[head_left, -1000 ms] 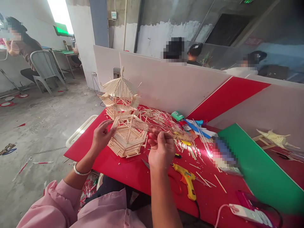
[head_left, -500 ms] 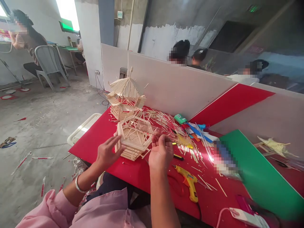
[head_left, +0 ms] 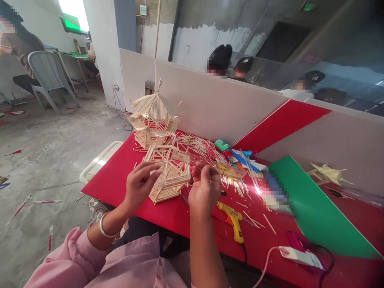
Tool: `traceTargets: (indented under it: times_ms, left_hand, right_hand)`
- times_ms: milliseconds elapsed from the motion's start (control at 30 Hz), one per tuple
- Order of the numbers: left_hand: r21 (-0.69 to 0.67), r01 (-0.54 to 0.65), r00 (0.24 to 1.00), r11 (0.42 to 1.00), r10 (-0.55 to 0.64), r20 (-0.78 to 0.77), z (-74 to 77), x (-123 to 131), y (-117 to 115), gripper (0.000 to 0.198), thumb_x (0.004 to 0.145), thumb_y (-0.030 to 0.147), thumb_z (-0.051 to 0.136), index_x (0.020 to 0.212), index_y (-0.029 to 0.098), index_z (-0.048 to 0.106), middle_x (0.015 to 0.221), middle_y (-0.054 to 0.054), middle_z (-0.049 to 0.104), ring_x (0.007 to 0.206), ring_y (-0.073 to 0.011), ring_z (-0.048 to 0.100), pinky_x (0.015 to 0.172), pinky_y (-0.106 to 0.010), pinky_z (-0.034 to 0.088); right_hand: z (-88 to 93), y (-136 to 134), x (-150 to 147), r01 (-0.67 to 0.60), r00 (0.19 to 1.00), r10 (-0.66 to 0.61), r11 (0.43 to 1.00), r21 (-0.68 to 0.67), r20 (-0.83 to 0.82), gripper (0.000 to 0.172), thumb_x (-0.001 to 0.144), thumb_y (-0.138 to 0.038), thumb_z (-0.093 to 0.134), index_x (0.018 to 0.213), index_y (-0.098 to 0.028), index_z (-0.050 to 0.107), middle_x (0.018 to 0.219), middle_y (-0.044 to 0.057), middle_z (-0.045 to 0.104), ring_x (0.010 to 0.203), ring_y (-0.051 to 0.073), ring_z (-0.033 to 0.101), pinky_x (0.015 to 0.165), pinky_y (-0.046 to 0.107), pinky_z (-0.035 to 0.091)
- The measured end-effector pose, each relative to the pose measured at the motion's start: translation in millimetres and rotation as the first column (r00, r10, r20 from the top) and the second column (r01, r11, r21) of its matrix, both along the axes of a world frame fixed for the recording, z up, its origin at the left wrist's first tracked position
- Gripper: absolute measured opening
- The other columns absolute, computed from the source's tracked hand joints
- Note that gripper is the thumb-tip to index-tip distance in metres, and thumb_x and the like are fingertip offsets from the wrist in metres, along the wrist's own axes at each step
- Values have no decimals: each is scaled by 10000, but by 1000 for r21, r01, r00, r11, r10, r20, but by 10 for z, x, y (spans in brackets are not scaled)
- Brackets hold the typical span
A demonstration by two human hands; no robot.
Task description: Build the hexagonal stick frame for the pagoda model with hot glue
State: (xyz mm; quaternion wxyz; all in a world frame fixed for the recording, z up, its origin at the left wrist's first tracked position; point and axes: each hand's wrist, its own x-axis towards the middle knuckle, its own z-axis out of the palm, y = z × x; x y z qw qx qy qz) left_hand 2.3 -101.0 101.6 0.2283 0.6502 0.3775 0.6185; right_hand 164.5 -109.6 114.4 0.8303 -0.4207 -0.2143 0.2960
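Note:
My left hand [head_left: 139, 185] grips the near side of a hexagonal frame of wooden sticks [head_left: 168, 172], tilted up on the red table [head_left: 120, 176]. My right hand [head_left: 205, 188] pinches a clear plastic ruler [head_left: 207, 162] that lies across the top of the frame. Behind the frame stands a finished stick pagoda [head_left: 153, 118] with a pointed roof.
Loose sticks [head_left: 204, 148] litter the table beyond the ruler. A yellow glue gun [head_left: 234, 220] lies right of my right hand, a white power strip [head_left: 300, 257] further right. White and red partitions [head_left: 216, 104] back the table; people sit beyond. A white tray [head_left: 99, 162] hangs off the left edge.
The hexagonal frame has been turned and tipped up towards me. My left hand moved from its left side round to its near edge. The ruler stays across the top.

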Motion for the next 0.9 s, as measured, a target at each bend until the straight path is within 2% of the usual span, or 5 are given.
traceTargets:
  times_ms: [100,267,467,633,900]
  left_hand:
    - [-116,125,992,985,-121,39,76,85,180,221,849,346,697,971,178,774,961,-99,758,508,-71,492,440,-205,382]
    - [-241,229,964,943,-186,189,112,229,227,304,849,432,689,967,167,781,839,-86,758,546,-99,517,476,-218,415]
    - [-326,241,950,914,-153,272,186,248,252,398,847,544,655,851,166,780,740,-58,708,460,-67,387,408,-220,309]
    - [-312,203,967,928,-140,214,201,271,256,353,824,513,698,763,172,766,679,-35,671,529,-95,466,452,-220,362]
    - [-315,215,965,924,-151,215,193,287,264,356,815,512,708,712,175,754,677,-36,688,574,-114,525,499,-232,410]
  right_hand:
    - [-4,168,81,-56,998,56,998,6,-27,312,709,-407,816,840,-221,603,829,-19,738,771,125,710,739,270,568]
    - [10,326,277,-265,961,263,964,-10,-85,362,650,-408,862,832,-215,616,796,-25,742,708,106,700,667,228,558]
    - [-13,407,333,-363,929,359,931,-44,-90,350,655,-412,860,830,-214,631,782,-29,737,706,110,698,660,232,558]
    - [-23,415,298,-419,904,415,908,-20,-103,336,671,-399,852,832,-218,619,782,-33,732,689,105,684,637,225,544]
    - [-88,403,303,-385,918,384,923,0,-99,320,680,-422,840,806,-214,630,764,-31,727,684,101,676,667,241,539]
